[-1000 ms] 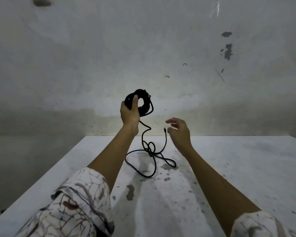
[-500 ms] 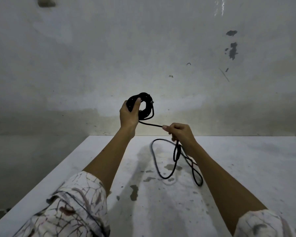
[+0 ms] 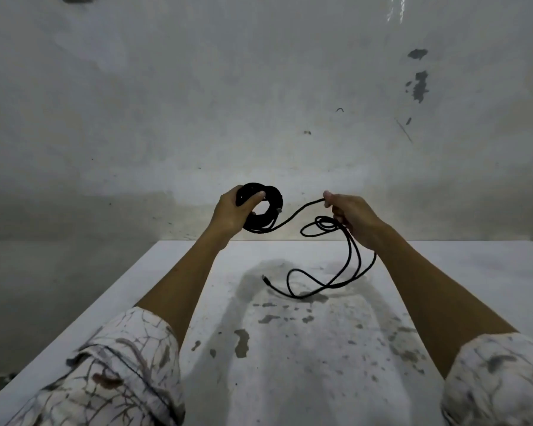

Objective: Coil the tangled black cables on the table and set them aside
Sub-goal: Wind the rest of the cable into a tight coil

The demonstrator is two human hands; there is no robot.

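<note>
— Item 1, left hand?
— Raised above the far edge of the table. Thumb hooked through the black cable coil, fingers wrapped over its far side, gripping it.

— Item 2, right hand?
— Level with the left, just right of the coil. Fingertips pinch the loose cable strand running from the coil.

— And the rest of the cable?
— 2 or 3 small loops hang under the right fingers; the tail drops onto the stained tabletop, plug end lying between the forearms.

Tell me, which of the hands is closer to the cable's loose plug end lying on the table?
Right, though not by much. The right hand is above the plug end to its right; the left hand is above-left.
</note>
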